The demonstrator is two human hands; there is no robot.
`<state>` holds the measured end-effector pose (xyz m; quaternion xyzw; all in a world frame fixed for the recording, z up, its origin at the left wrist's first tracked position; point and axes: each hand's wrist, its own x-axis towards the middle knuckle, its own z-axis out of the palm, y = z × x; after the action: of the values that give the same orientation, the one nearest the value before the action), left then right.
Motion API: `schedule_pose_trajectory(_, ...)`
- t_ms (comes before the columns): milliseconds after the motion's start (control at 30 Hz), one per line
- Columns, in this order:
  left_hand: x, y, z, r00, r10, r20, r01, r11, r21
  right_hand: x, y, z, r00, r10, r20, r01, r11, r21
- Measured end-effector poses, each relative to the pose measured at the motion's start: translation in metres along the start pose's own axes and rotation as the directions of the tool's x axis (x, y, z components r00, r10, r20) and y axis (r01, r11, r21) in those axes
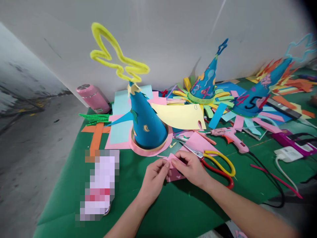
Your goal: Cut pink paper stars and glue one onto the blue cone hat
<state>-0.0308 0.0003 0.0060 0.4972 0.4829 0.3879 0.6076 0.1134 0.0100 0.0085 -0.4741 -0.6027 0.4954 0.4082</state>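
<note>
Both hands pinch a small piece of pink paper (171, 159) over the green tabletop. My left hand (155, 173) grips its left side with thumb and fingers. On its right side my right hand (190, 168) is closed, close to the scissors (219, 163) with one yellow and one red handle. Another pink paper piece (175, 176) lies beneath my fingers. Just beyond stands a blue paper cone hat (147, 120) with a pink brim and a yellow fuzzy-wire shape (119, 56) on its tip. A cream paper sheet (180, 115) lies to its right.
A pink glue gun (230, 136) with a black cord lies at the right, near a white plug (288, 153). Two more decorated hats (205, 82) stand behind, amid paper strips. A pink bottle (92, 98) and green wires (95, 118) are at the left, above a blurred-out object (100, 185).
</note>
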Motion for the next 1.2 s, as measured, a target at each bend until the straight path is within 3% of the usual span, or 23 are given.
schedule_pose_trajectory(267, -0.003, 0.005, 0.002, 0.998, 0.031, -0.05, -0.025, 0.993, 0.118, -0.013, 0.003, -0.013, 0.999, 0.043, 0.006, -0.044, 0.998, 0.044)
schedule_pose_trajectory(400, -0.003, 0.005, 0.003, 0.998, 0.053, -0.029, -0.047, 0.983, 0.175, -0.015, -0.001, -0.007, 0.997, 0.064, 0.041, -0.067, 0.995, 0.072)
schedule_pose_trajectory(667, -0.003, 0.003, 0.003, 0.999, 0.042, -0.024, -0.037, 0.986, 0.16, -0.011, -0.004, 0.002, 0.997, 0.068, -0.032, -0.064, 0.991, 0.122)
schedule_pose_trajectory(833, -0.003, 0.003, 0.001, 0.995, 0.102, -0.01, -0.098, 0.973, 0.21, -0.011, -0.004, 0.004, 0.996, 0.071, -0.059, -0.061, 0.988, 0.144)
schedule_pose_trajectory(933, -0.003, 0.002, -0.001, 0.994, 0.11, 0.006, -0.11, 0.981, 0.161, -0.012, -0.005, 0.005, 0.996, 0.065, -0.06, -0.055, 0.987, 0.152)
schedule_pose_trajectory(1200, -0.003, 0.002, 0.005, 1.0, 0.009, 0.008, -0.008, 0.994, -0.111, -0.009, -0.015, 0.006, 0.999, 0.044, -0.026, -0.038, 0.978, 0.205)
